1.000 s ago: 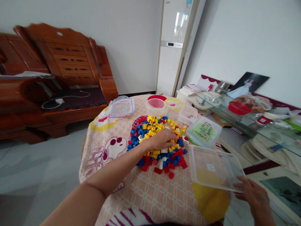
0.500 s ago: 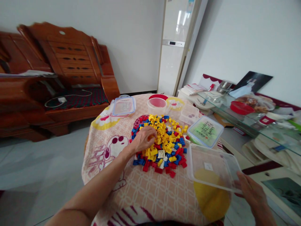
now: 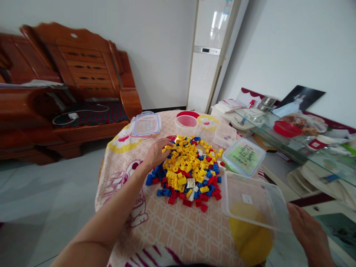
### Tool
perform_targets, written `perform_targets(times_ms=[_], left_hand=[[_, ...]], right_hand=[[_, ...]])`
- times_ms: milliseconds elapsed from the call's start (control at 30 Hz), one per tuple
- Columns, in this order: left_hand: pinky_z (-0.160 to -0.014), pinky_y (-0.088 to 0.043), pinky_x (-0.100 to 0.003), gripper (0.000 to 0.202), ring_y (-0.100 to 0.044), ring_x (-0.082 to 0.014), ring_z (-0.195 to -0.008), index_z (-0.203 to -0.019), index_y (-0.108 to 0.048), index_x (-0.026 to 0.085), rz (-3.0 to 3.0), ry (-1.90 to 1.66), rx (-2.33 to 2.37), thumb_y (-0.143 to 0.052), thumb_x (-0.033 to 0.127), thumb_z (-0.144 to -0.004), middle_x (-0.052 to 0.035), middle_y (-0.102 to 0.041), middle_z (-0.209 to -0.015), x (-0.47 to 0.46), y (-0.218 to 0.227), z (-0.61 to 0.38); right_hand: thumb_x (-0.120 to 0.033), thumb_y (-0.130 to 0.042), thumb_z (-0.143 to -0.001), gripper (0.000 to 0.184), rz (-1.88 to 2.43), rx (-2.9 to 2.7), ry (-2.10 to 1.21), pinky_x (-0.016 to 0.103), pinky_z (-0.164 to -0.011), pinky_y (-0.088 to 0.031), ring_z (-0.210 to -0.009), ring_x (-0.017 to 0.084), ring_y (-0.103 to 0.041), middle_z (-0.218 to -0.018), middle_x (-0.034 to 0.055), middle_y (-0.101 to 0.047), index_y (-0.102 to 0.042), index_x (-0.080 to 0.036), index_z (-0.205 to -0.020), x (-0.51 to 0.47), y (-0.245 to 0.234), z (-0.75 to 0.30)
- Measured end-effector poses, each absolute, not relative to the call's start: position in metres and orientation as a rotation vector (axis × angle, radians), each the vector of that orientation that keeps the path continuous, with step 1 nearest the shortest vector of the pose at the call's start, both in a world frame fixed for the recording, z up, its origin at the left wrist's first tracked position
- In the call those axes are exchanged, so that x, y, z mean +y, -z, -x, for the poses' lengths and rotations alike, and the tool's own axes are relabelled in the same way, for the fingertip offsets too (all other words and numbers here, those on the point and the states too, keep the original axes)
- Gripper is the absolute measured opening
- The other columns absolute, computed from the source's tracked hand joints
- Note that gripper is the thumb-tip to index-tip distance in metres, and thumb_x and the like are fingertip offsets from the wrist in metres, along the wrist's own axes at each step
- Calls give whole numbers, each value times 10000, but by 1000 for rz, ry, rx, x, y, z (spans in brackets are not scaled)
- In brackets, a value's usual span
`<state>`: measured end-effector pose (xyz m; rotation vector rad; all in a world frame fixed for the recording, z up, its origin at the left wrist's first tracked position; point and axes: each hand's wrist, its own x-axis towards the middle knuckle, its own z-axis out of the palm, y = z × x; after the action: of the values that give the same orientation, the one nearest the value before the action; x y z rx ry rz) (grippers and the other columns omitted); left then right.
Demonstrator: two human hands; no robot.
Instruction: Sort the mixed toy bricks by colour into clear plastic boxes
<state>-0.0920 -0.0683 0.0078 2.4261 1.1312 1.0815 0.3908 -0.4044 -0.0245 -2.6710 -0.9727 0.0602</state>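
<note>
A heap of toy building bricks (image 3: 191, 163), mostly yellow with blue, red and a few white ones, lies in the middle of the cloth-covered table. My left hand (image 3: 158, 152) is at the heap's left edge, its fingers stretched out against yellow bricks; the fingertips are partly hidden among them. To the right, a clear rectangular plastic box (image 3: 250, 215) lies with its near right end reaching past the table's edge. My right hand (image 3: 308, 230) holds the box at that end, some fingers out of sight.
A blue-rimmed lid (image 3: 147, 124), a round clear tub (image 3: 186, 126), a small clear box (image 3: 224, 135) and a lid over something green (image 3: 244, 155) stand around the heap. A glass shelf (image 3: 294, 137) with clutter borders the right side; a wooden bench (image 3: 80, 74) stands left.
My left hand has moved from over the heap to its left edge, its fingers straighter. Some blue bricks now lie farther left. My right hand has shifted slightly right at the box's end.
</note>
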Motion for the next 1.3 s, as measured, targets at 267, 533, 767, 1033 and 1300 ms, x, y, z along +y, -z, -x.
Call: perform_targets(times_ms=[267,533,767,1033,1300], left_hand=[[-1128,-434,-541,532,-532,-318,-1329,-1380,-540,165,-2010,-1162,1590,-480,472,-948,-167,-604,-1367,-115,49,116],[-1225,-322,-471,575,-452,-274,-1427,-1439,-522,182,-2028,-948,1361,-412,484,-961,-119,-519,-1517,-57,48,80],[-1221,-331,-425,633,-473,-269,-1413,-1466,-521,199,-2076,-886,1164,-390,560,-963,-77,-517,-1532,-47,23,73],[-1196,-345,-528,661,-414,-318,-1448,-1490,-488,221,-2365,-975,1054,-519,590,-942,-131,-433,-1582,-135,0,89],[-1174,-325,-553,613,-538,-330,-1307,-1417,-561,163,-2657,-675,962,-526,564,-955,-166,-621,-1370,-114,-16,33]], right_hand=[[-703,-188,-870,721,2757,-809,-96,521,-965,-511,-1169,428,-634,-1256,186,-689,-622,-256,-1231,-388,5,-379],[-663,-184,-865,774,2766,-856,-160,494,-958,-501,-1172,421,-633,-1243,196,-692,-625,-183,-1284,-373,-3,-363],[-645,-272,-855,732,2694,-859,-50,464,-967,-502,-1160,390,-645,-1215,177,-712,-657,-184,-1273,-372,-7,-362],[-620,-324,-846,707,2598,-908,55,484,-983,-500,-1126,405,-657,-1149,191,-730,-681,-168,-1256,-360,-22,-370],[-581,-358,-861,685,2526,-1007,173,465,-905,-494,-1051,389,-664,-1082,202,-737,-684,-125,-1255,-329,-33,-346]])
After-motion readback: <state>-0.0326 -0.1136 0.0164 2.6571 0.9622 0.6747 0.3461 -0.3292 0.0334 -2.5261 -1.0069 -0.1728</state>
